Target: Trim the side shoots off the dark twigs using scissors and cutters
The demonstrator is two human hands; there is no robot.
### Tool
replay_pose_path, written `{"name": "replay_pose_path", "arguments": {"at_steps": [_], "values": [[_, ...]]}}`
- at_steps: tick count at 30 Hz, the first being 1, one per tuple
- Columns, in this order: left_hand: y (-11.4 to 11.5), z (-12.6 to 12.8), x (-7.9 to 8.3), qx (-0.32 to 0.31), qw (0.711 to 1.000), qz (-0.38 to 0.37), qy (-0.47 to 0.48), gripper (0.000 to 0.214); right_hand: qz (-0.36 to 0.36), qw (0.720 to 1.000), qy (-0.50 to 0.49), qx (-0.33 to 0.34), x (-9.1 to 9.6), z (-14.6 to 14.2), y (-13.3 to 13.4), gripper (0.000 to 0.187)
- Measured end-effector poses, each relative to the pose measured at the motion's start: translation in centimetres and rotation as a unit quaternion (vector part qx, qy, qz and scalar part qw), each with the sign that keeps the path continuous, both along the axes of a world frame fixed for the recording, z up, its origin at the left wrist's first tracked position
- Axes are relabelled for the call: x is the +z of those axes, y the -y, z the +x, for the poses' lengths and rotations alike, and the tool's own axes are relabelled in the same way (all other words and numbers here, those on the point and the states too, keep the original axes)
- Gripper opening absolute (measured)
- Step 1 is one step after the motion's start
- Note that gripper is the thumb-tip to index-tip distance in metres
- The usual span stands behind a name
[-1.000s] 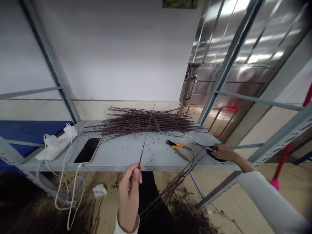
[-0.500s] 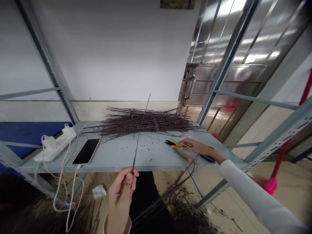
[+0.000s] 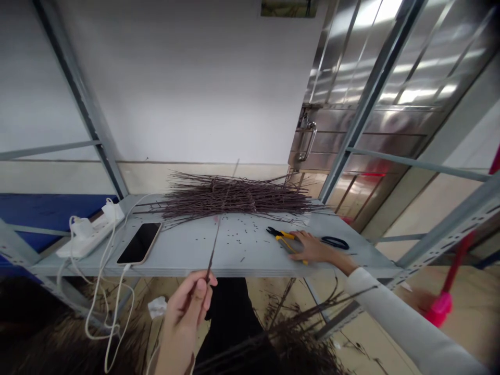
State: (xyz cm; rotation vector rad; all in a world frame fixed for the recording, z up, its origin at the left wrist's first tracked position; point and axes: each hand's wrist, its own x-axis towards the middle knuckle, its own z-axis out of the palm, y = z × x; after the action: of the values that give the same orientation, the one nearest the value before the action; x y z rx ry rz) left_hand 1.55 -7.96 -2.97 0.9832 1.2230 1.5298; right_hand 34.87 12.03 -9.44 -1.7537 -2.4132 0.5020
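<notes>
My left hand (image 3: 189, 302) is closed around the lower end of a thin dark brown twig (image 3: 212, 255), which points up and away over the shelf. Its far tip looks faint against the wall. At the shelf's right part, my right hand (image 3: 314, 247) spans the yellow-and-black handles of the cutting pliers (image 3: 282, 235), fingers on the upper handle and thumb over the lower one. The plier handles are spread apart and the dark jaws point left. Behind both hands lies a large bundle of dark twigs (image 3: 234, 197) along the back of the shelf.
Small twig clippings are scattered over the grey shelf (image 3: 187, 255). A phone (image 3: 139, 243) on a cable and a white power strip (image 3: 88, 237) lie at left. Dark scissor-like loops (image 3: 335, 242) sit right of my hand. More twigs (image 3: 297, 323) stick up below the shelf edge.
My right hand has moved toward the front edge, its thumb now over the lower plier handle. My left hand with the twig has shifted slightly left and down. Twigs below have swung right.
</notes>
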Motion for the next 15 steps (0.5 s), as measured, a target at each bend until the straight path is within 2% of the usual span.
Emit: {"name": "replay_pose_path", "arguments": {"at_steps": [5, 9, 12, 15], "values": [[0.0, 1.2, 0.2, -0.035, 0.999, -0.007, 0.008, 0.039, 0.028, 0.999, 0.038, -0.023, 0.6, -1.7, 0.3, 0.067], [-0.1, 2.1, 0.0, -0.040, 0.999, -0.022, 0.027, 0.036, 0.034, 0.999, 0.017, -0.015, 1.9, -3.0, 1.6, 0.049], [-0.2, 2.7, -0.4, -0.034, 0.998, -0.026, 0.036, 0.038, -0.002, 0.996, -0.077, 0.042, 3.4, -4.4, 3.6, 0.042], [-0.3, 3.0, -0.3, -0.052, 0.998, -0.034, 0.033, 0.038, -0.067, 0.965, -0.228, 0.111, 5.8, -6.1, 6.4, 0.043]]}}
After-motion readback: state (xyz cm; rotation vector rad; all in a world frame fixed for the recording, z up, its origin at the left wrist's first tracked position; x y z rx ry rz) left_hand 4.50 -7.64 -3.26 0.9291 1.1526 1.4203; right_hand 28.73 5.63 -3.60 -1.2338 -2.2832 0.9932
